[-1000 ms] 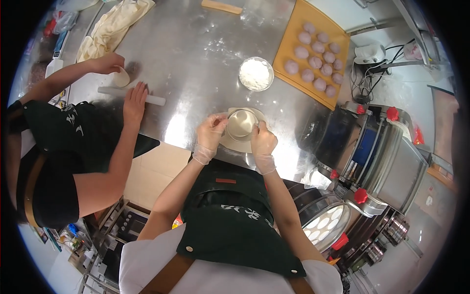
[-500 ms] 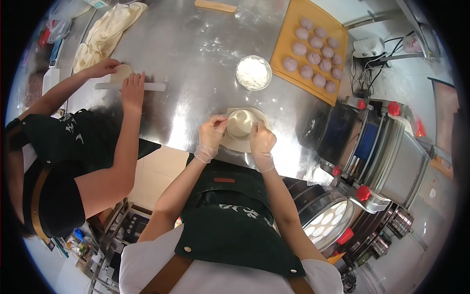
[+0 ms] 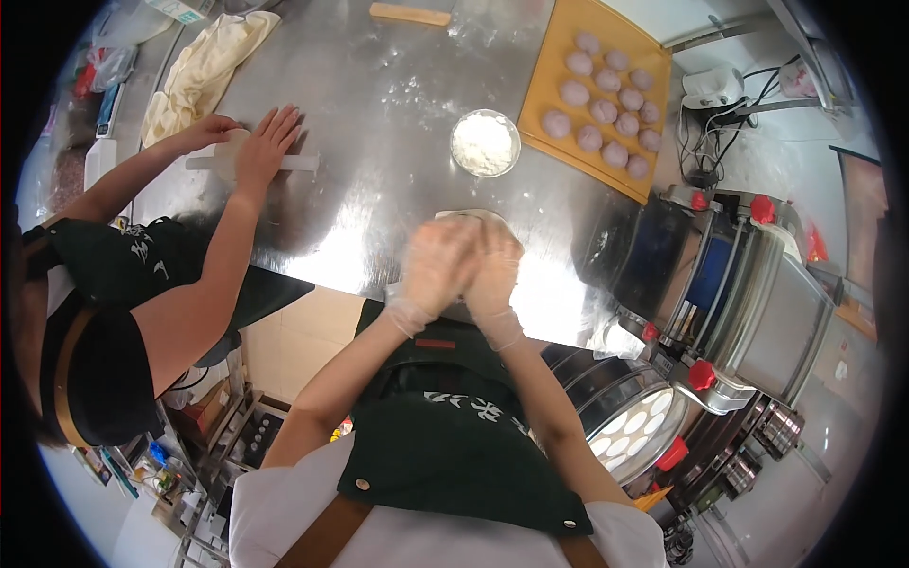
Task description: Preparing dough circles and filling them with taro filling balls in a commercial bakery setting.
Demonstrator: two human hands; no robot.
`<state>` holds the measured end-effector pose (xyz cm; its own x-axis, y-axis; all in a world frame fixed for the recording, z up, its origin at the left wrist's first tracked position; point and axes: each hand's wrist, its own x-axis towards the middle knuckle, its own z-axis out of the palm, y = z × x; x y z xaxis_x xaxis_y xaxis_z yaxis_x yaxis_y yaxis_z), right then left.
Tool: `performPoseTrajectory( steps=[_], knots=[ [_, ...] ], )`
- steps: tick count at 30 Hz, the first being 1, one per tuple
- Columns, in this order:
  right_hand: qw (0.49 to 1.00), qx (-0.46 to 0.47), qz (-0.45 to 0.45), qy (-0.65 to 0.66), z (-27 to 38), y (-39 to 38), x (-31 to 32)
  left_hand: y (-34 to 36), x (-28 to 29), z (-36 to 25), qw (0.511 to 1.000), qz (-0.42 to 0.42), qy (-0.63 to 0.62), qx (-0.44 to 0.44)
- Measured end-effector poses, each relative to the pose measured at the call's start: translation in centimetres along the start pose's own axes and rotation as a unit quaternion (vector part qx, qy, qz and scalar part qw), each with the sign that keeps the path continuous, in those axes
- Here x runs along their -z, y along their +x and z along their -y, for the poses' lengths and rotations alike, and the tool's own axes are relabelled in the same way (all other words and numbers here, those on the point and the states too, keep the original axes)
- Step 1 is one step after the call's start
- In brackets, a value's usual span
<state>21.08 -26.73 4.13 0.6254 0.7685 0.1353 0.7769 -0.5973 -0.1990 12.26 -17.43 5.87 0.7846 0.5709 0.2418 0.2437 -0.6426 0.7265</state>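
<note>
My left hand (image 3: 440, 260) and my right hand (image 3: 492, 265), both in thin clear gloves and blurred by motion, meet over a pale dough sheet (image 3: 473, 213) at the steel table's near edge. They cover its middle and whatever round metal ring may be under them; I cannot make out their fingers. A glass bowl of white flour (image 3: 485, 142) stands just beyond them. Up to the right lies a yellow board (image 3: 547, 76) with several purple dough balls (image 3: 602, 112).
At left a co-worker's hands (image 3: 267, 147) work with a white rolling pin (image 3: 298, 162) and dough piece (image 3: 229, 142). A cream cloth (image 3: 208, 57) and wooden bar (image 3: 409, 14) lie behind. At right are a roller machine (image 3: 734, 293) and steamer (image 3: 625, 435).
My hands have closed in over the ring they held by its sides, hiding it and blurring. The co-worker's right hand has spread and shifted slightly over the rolling pin.
</note>
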Motion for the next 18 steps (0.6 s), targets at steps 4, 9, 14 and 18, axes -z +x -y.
performPoseTrajectory(
  steps=[4,9,14,18],
  knots=[
    [0.993,0.073,0.064,0.069,1.6,-0.4,-3.6,1.6,-2.7,-1.5,0.981,0.151,0.102,-0.059],
    [0.989,0.101,0.095,0.053,1.4,-0.9,-6.2,0.3,-6.7,0.8,0.991,0.096,0.09,0.015],
    [0.987,0.116,0.112,-0.006,1.0,-1.0,-7.6,0.0,-8.7,1.2,0.974,0.005,-0.212,0.082],
    [0.985,0.106,0.133,0.032,0.7,-1.2,-8.1,0.5,-10.6,0.0,0.842,-0.196,-0.48,0.151]
  ],
)
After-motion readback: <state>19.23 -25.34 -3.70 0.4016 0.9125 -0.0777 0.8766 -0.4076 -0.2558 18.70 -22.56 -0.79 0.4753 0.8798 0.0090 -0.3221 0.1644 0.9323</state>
